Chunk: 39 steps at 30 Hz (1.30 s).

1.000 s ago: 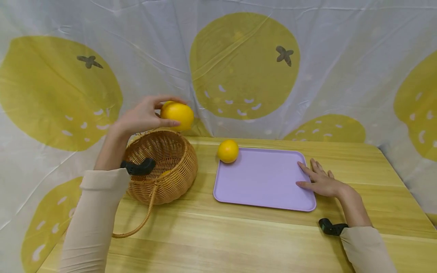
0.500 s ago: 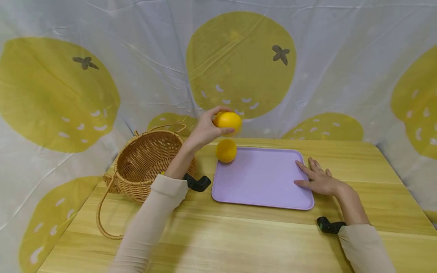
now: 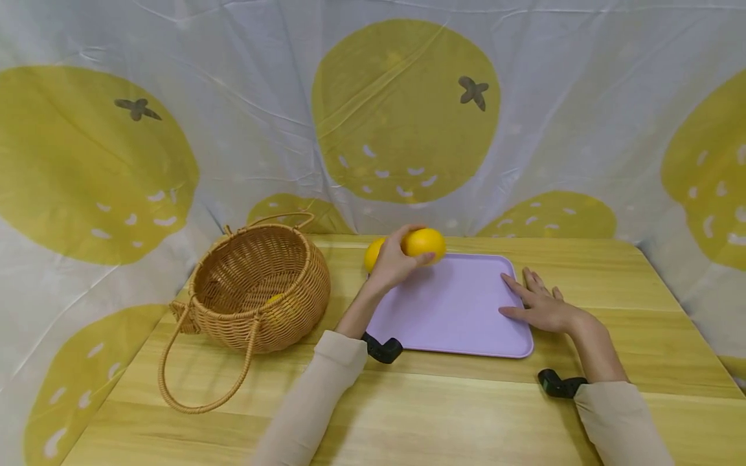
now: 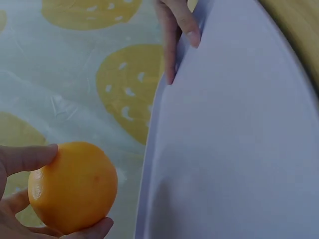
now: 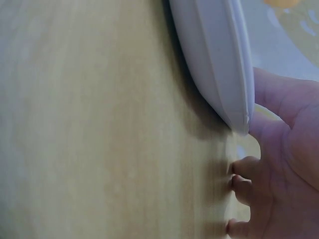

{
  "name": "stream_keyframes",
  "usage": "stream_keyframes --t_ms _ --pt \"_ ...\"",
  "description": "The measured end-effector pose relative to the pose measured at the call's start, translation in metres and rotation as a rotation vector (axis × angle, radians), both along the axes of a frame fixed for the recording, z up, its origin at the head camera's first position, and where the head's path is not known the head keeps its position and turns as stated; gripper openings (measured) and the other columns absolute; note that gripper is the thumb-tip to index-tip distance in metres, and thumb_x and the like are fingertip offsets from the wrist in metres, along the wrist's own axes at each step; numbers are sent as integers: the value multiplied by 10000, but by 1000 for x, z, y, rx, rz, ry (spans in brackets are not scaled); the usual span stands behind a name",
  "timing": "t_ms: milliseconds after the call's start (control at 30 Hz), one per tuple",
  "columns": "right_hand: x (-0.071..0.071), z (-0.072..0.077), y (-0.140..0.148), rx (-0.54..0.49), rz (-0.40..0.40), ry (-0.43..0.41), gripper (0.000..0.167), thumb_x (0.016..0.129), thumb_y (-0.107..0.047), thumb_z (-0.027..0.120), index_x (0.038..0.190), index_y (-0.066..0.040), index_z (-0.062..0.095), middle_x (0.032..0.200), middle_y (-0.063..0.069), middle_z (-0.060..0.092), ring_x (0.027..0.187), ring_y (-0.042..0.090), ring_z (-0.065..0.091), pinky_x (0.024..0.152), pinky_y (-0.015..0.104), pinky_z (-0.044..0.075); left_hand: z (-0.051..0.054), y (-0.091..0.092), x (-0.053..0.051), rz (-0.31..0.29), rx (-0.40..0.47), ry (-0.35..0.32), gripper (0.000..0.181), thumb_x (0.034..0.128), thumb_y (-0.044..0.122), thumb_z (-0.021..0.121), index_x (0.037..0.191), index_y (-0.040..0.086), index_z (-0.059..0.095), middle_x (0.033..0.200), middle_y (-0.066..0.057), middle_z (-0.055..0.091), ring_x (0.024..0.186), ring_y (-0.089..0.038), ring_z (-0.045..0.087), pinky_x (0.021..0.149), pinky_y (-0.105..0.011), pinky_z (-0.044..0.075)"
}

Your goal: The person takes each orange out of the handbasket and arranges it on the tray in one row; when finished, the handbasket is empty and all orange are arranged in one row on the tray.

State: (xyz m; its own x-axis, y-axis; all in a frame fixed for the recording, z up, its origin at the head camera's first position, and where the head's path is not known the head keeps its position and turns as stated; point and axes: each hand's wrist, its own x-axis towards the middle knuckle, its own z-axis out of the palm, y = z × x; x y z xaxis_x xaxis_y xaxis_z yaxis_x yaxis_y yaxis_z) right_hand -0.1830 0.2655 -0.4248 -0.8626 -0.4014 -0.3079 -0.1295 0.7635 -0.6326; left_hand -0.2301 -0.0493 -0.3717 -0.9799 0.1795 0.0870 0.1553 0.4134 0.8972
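My left hand [image 3: 395,260] grips an orange [image 3: 425,245] between thumb and fingers, over the far left part of a lilac tray [image 3: 460,310]. In the left wrist view the same orange [image 4: 75,186] shows round and smooth, held from one side. A second orange [image 3: 373,254] sits at the tray's far left corner, partly hidden behind the left hand. My right hand [image 3: 542,307] lies spread at the tray's right edge, thumb and a fingertip on the rim, other fingers reaching to the table. The right wrist view shows the right hand [image 5: 284,144] beside the tray's rim [image 5: 219,59].
To the left stands a wicker basket [image 3: 315,285] with a yellow-orange fruit [image 3: 275,299] inside. Its front handle [image 3: 201,409] hangs down onto the wooden table [image 3: 466,414]. A curtain [image 3: 262,97] printed with large yellow fruits hangs behind the table.
My left hand has carried the orange from above the basket rightward, then down over the tray, past the other orange. My right hand has stayed at the tray's right edge.
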Motion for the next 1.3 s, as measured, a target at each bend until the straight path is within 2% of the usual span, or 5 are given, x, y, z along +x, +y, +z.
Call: stream_keyframes --t_ms 233,567,833,1133,1300 --pt "0 1 -2 21 3 4 883 1026 -462 589 1650 -26 141 1650 379 -159 1516 570 -203 1120 782 -164 -19 16 6 50 -16 20 570 866 124 802 1402 145 609 1420 -158 565 1273 -340 550 1083 -535 443" --pt "0 0 -2 20 -2 -3 879 1026 -464 588 1651 -32 145 1652 371 -167 1515 567 -211 1125 774 -172 -34 29 11 45 -95 62 594 870 125 798 1417 65 574 1393 -224 549 1290 -366 515 1119 -521 414" --pt "1 0 -1 13 -2 -4 882 1026 -474 586 1654 -44 141 1654 362 -179 1516 562 -218 1121 774 -181 -40 32 14 70 -129 24 601 918 158 774 1465 112 530 1405 -220 512 1275 -355 534 1124 -506 431" --pt "0 -1 -1 4 0 -8 884 1029 -476 582 1654 -41 135 1651 365 -186 1511 565 -223 1116 776 -184 -29 18 14 -56 -124 -40 570 970 134 684 1500 80 481 1541 -166 486 1410 -341 476 1202 -520 359" --pt "0 0 -1 8 2 -6 883 1030 -480 578 1654 -38 134 1651 365 -187 1512 564 -225 1116 776 -185 -24 12 16 -115 -186 -52 592 975 136 686 1533 123 487 1520 -201 479 1392 -359 481 1201 -533 356"
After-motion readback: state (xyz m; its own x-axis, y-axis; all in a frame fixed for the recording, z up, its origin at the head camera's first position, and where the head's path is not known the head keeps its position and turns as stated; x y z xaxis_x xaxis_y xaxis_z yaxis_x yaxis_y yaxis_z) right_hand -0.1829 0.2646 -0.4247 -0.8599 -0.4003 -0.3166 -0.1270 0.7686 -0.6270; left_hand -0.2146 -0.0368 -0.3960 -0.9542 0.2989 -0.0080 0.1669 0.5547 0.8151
